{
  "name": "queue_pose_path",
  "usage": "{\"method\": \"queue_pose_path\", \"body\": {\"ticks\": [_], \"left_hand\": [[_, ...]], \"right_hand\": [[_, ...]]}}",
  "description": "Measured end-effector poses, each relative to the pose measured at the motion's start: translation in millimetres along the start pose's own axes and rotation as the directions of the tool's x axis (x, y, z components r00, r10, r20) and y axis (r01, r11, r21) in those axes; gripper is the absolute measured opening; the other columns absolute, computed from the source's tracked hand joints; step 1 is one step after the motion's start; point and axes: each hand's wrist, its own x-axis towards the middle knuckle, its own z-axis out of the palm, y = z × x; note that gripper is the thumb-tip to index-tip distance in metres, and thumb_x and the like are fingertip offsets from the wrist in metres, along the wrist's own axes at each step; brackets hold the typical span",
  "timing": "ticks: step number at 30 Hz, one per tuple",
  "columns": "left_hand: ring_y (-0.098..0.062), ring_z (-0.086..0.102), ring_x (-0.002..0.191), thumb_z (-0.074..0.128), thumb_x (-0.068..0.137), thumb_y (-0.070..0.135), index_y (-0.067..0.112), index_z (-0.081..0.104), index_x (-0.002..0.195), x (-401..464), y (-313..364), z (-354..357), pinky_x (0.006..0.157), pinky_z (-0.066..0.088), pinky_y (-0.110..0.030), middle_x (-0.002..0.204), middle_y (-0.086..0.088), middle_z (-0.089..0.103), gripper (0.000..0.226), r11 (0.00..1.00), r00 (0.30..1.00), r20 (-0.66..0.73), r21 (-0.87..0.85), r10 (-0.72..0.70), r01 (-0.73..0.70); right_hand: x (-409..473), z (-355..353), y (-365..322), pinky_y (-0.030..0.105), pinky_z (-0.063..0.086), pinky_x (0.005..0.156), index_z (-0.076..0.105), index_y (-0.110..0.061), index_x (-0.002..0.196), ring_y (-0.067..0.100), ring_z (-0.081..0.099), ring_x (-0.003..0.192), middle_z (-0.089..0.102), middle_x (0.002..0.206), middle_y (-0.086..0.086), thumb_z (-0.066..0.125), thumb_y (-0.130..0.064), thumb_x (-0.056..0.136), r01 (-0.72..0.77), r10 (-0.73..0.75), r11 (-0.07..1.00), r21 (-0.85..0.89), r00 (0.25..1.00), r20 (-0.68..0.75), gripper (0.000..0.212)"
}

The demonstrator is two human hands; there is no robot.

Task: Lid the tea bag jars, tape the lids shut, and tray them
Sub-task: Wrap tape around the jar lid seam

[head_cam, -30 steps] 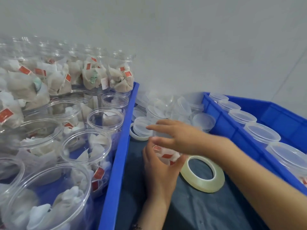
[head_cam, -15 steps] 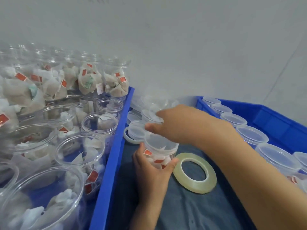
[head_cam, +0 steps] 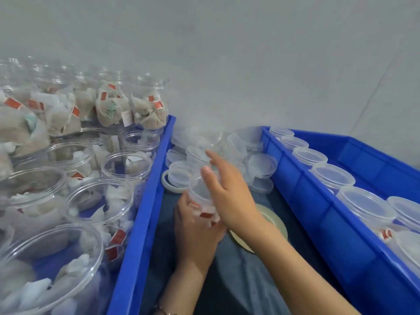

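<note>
I see lidded jars point(head_cam: 332, 176) trayed right; many open jars point(head_cam: 126, 164) left; my left hand point(head_cam: 197, 226) grips one jar point(head_cam: 201, 196); right hand point(head_cam: 229, 192) fingers released.

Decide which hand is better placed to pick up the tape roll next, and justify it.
Right. The right hand rests open on the jar, directly beside the tape roll; the left hand grips the jar.
</note>
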Motion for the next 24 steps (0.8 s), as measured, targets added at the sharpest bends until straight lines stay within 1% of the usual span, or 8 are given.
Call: {"method": "queue_pose_path", "body": {"ticks": [3, 6, 8, 12, 15, 18, 21, 24], "left_hand": [[-0.005, 0.042, 0.108, 0.084, 0.045, 0.051, 0.011, 0.038, 0.138, -3, -2, 2, 0.083, 0.032, -0.012, 0.126, -0.001, 0.050, 0.111, 1.000, 1.000, -0.013, 0.001, 0.001, -0.001], [-0.006, 0.038, 0.112, 0.063, 0.048, 0.067, 0.011, 0.030, 0.143, -4, -5, 1, 0.087, 0.026, -0.005, 0.136, -0.009, 0.045, 0.115, 0.999, 1.000, 0.009, -0.021, 0.027, -0.027], [-0.013, 0.040, 0.120, 0.065, 0.054, 0.061, 0.011, 0.022, 0.146, -2, -7, 2, 0.094, 0.027, -0.012, 0.141, -0.013, 0.040, 0.113, 0.999, 0.999, 0.012, 0.008, 0.046, -0.046], [-0.026, 0.012, 0.142, 0.057, 0.055, 0.068, 0.014, -0.005, 0.147, -5, -1, 3, 0.113, 0.010, -0.030, 0.155, -0.017, 0.009, 0.123, 0.991, 0.999, -0.015, 0.131, 0.042, -0.039], [-0.031, 0.032, 0.131, 0.055, 0.074, 0.068, 0.007, 0.024, 0.144, -11, 11, -3, 0.107, 0.024, -0.038, 0.144, -0.019, 0.034, 0.097, 0.937, 0.933, -0.188, 0.232, 0.306, -0.261], [-0.015, 0.053, 0.091, 0.052, 0.089, 0.033, 0.008, 0.055, 0.107, -26, 18, -3, 0.084, 0.042, -0.026, 0.104, 0.001, 0.057, 0.031, 0.778, 0.758, -0.186, 0.235, 0.625, -0.583], [-0.008, 0.061, 0.080, 0.054, 0.088, 0.024, 0.010, 0.064, 0.108, -42, 21, 10, 0.069, 0.053, -0.026, 0.094, 0.002, 0.065, 0.026, 0.799, 0.815, 0.080, 0.160, 0.574, -0.579], [-0.015, 0.062, 0.103, 0.059, 0.091, 0.022, 0.012, 0.049, 0.134, -50, 16, 21, 0.088, 0.052, -0.035, 0.117, -0.002, 0.062, 0.045, 0.923, 0.923, 0.222, 0.158, 0.313, -0.351]], "right_hand": [[-20, -20, 39, 0.026, 0.039, 0.099, 0.040, -0.034, 0.136, 0.003, 0.048, 0.118, 0.052, 0.130, -0.010, 0.045, -0.046, 0.092, -0.194, 0.257, 0.939, 0.282, 0.945, -0.204, 0.046], [-54, -24, 84, 0.034, 0.035, 0.106, 0.034, -0.030, 0.140, 0.009, 0.044, 0.125, 0.046, 0.139, -0.007, 0.049, -0.053, 0.088, -0.399, 0.405, 0.906, -0.138, 0.914, 0.016, 0.059], [-72, -19, 97, 0.025, 0.027, 0.107, 0.037, -0.028, 0.140, 0.006, 0.034, 0.132, 0.040, 0.144, -0.012, 0.046, -0.065, 0.082, -0.186, 0.305, 0.844, -0.502, 0.938, 0.165, 0.069], [-73, -21, 92, 0.025, 0.038, 0.087, 0.060, -0.028, 0.114, 0.008, 0.050, 0.114, 0.058, 0.122, -0.014, 0.047, -0.061, 0.084, -0.147, 0.235, 0.805, -0.575, 0.968, 0.082, 0.046], [-73, -31, 81, 0.030, 0.037, 0.062, 0.060, -0.024, 0.080, 0.015, 0.055, 0.079, 0.063, 0.082, -0.011, 0.046, -0.056, 0.080, -0.289, 0.288, 0.826, -0.483, 0.954, -0.078, 0.035], [-79, -44, 74, 0.031, 0.042, 0.060, 0.059, -0.023, 0.068, 0.016, 0.056, 0.068, 0.061, 0.065, -0.009, 0.048, -0.052, 0.071, -0.374, 0.335, 0.895, -0.244, 0.923, -0.187, 0.032], [-81, -47, 69, 0.030, 0.041, 0.059, 0.059, -0.021, 0.065, 0.015, 0.057, 0.066, 0.061, 0.062, -0.007, 0.048, -0.051, 0.071, -0.327, 0.295, 0.921, -0.211, 0.941, -0.166, 0.032], [-81, -48, 67, 0.028, 0.038, 0.056, 0.059, -0.020, 0.066, 0.012, 0.056, 0.065, 0.060, 0.062, -0.008, 0.046, -0.052, 0.070, -0.300, 0.270, 0.928, -0.223, 0.951, -0.152, 0.035]]}}
